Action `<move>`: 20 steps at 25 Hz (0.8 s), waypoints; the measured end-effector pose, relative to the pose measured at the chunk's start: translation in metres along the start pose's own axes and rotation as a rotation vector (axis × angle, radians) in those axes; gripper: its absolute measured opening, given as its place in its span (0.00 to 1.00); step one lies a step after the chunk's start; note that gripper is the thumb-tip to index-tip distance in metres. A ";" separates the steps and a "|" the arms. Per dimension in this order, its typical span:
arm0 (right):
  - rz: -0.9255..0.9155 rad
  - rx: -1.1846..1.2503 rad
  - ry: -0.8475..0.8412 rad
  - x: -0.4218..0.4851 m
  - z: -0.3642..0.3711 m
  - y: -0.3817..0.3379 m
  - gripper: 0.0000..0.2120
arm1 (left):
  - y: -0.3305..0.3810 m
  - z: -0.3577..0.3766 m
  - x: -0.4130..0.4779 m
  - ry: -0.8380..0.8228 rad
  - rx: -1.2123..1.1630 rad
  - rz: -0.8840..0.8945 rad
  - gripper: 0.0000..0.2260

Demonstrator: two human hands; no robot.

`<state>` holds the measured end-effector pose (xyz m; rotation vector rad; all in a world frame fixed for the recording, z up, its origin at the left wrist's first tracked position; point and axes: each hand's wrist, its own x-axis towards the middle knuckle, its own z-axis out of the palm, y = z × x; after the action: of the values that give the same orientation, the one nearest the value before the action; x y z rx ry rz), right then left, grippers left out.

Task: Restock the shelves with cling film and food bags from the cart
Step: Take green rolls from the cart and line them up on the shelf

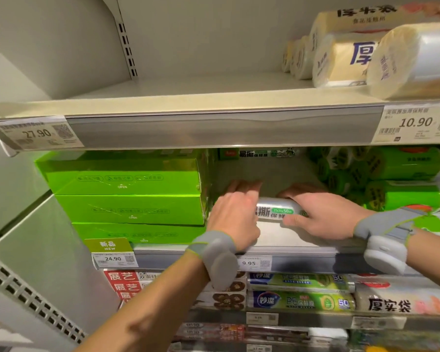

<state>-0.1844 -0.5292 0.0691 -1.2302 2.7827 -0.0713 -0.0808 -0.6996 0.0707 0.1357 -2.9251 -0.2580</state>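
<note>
Right now both hands curl round one glossy cling film roll [277, 208], a slim cylinder lying crosswise on the smooth grey middle shelf [285, 238]: left hand [233, 219] gripping its left end, right hand [324, 218] its right. Three flat, shiny green boxes [127, 209] stack just left of it; plump green-wrapped rolls [401, 196] pile to the right.

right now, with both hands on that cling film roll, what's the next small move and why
Probably slide the cling film roll straight back. The left hand and right hand hold it near the front of the shelf, and bare space lies behind it up to a matching roll at the back, between green boxes and green rolls.
</note>
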 end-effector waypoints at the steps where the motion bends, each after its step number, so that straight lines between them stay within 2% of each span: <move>1: 0.010 -0.020 0.045 0.009 0.004 0.002 0.21 | 0.005 0.003 -0.002 0.060 0.006 0.008 0.22; 3: 0.023 -0.026 0.141 0.035 0.013 0.007 0.22 | 0.010 0.009 -0.002 0.103 -0.065 -0.044 0.18; 6: 0.083 -0.069 0.230 0.083 0.018 0.020 0.21 | 0.005 0.023 0.015 -0.053 -0.242 -0.156 0.14; 9: 0.158 -0.070 0.249 0.120 0.022 0.028 0.22 | -0.003 0.037 0.025 -0.129 -0.297 -0.145 0.14; 20: 0.300 -0.098 0.343 0.192 0.021 0.038 0.23 | -0.009 0.053 0.024 -0.054 -0.323 -0.082 0.14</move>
<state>-0.3387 -0.6455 0.0318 -0.8727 3.2726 -0.1363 -0.1149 -0.7026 0.0225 0.2015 -2.8853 -0.7506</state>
